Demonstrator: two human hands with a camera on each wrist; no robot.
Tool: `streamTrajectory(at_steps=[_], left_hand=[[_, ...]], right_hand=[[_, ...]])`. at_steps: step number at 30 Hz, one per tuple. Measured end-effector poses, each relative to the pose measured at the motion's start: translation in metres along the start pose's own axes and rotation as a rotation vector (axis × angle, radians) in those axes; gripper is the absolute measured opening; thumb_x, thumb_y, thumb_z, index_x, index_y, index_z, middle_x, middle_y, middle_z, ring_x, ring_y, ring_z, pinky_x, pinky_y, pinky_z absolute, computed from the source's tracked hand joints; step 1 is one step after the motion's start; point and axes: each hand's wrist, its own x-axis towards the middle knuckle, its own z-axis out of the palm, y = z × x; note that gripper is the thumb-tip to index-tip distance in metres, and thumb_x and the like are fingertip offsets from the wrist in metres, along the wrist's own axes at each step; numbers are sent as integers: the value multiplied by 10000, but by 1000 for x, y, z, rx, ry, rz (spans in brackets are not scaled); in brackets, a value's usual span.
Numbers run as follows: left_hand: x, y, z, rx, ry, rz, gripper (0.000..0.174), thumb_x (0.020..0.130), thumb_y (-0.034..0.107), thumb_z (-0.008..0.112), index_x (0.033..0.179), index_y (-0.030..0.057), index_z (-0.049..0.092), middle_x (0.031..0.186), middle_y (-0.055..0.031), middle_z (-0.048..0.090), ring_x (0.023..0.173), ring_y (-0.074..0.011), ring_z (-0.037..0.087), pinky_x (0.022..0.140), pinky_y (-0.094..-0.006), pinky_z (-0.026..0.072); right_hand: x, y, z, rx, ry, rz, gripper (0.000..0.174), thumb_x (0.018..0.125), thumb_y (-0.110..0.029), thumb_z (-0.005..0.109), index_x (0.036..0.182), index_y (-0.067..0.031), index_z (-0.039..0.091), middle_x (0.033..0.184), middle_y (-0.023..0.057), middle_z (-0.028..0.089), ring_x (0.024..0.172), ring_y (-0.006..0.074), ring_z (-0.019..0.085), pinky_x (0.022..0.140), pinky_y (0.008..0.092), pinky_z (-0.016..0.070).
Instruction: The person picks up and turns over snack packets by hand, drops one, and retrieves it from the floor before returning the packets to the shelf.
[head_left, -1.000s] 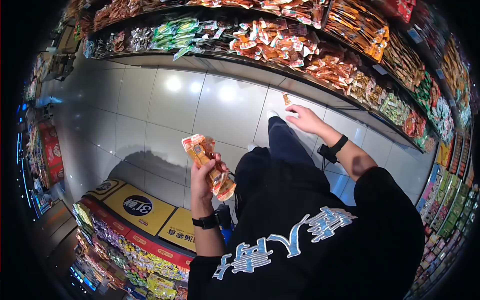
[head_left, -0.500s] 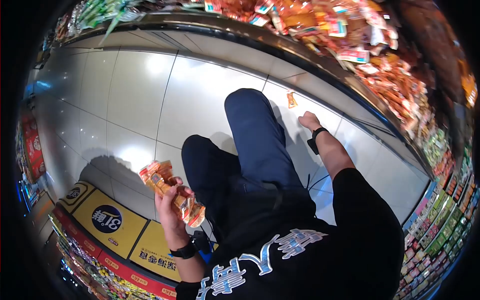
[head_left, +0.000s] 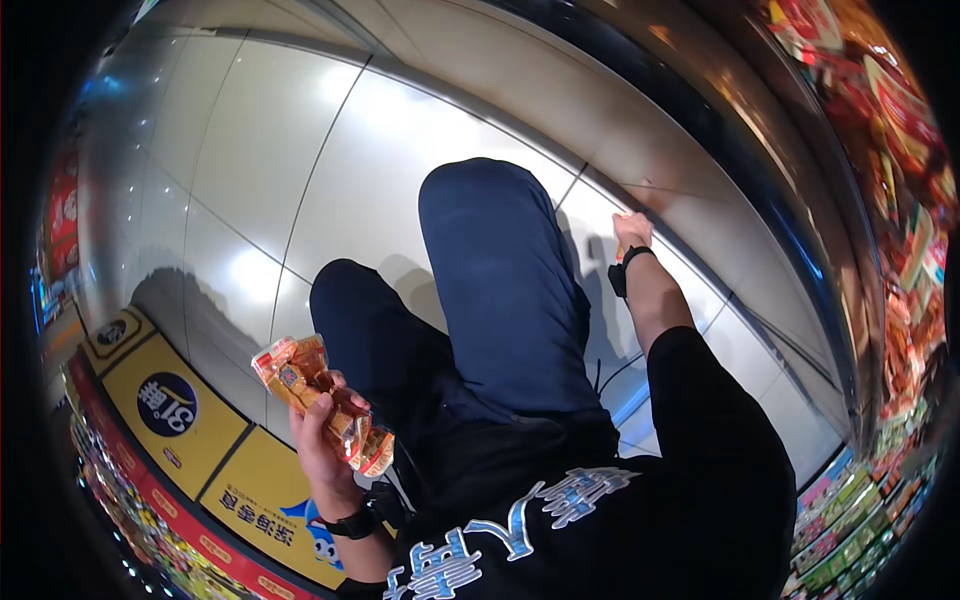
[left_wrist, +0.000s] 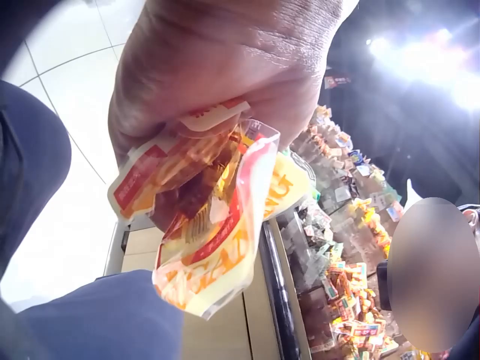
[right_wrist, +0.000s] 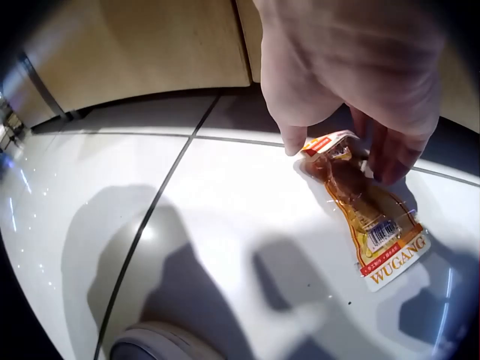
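In the head view my left hand holds a bunch of clear-and-orange snack packets upright beside my left knee. The left wrist view shows their red and cream ends sticking out below the curled hand. My right hand reaches down to the floor by the shelf base. Close up, thumb and fingers of that hand pinch the upper end of a single snack packet, brown inside, with a barcode and "WUGANG" on its lower end. The packet lies along the white tiles, its top hidden partly by the fingers.
The shelf's base panel rises right behind the right hand, with a dark shelf edge overhead and heaped packets at the right. A yellow display stand is at the left. My knees are bent between the hands.
I have crouched lower and come nearer the shelf. My right hand has gone from beside the packet on the floor to gripping its end. The left hand keeps its packets.
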Motion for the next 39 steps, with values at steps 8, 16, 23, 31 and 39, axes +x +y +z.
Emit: streamTrajectory(at_steps=[8, 16, 23, 31, 39], left_hand=[[-14, 4, 11, -60, 37, 42, 442, 856, 84, 564, 1248, -36, 398, 969, -122, 572, 741, -214, 649, 647, -319, 567], [-93, 86, 28, -122, -4, 19, 386, 857, 81, 556, 1202, -29, 419, 946, -112, 583, 727, -223, 658, 636, -335, 575], [-182, 217, 56, -160, -131, -22, 307, 872, 52, 554, 1145, -29, 437, 944, -111, 591, 727, -238, 665, 636, -352, 578], [-299, 356, 48, -223, -280, -66, 236, 868, 57, 568, 1069, -37, 489, 929, -115, 602, 721, -237, 672, 625, -350, 580], [-362, 406, 5, -301, -447, -9, 390, 852, 1, 532, 1228, -29, 432, 969, -127, 597, 756, -242, 666, 690, -365, 577]], right_hand=[[-8, 0, 1, -105, -1, -233, 344, 763, -244, 633, 1041, -43, 641, 1052, 194, 678, 1018, 340, 648, 890, 421, 520], [-115, 34, -108, -238, -115, -607, 431, 771, -317, 592, 1110, -51, 574, 1002, 236, 634, 953, 383, 639, 848, 460, 519], [-263, 93, -276, -131, -85, -743, 339, 826, -349, 613, 1032, -80, 585, 982, 190, 591, 891, 380, 627, 788, 463, 512], [-439, 136, -490, -78, 56, -787, 381, 878, -410, 588, 1041, -66, 572, 980, 206, 599, 864, 394, 631, 778, 477, 513], [-586, 75, -609, 672, 64, -938, 149, 823, -108, 645, 911, -26, 556, 828, 100, 588, 782, 199, 604, 712, 319, 495]])
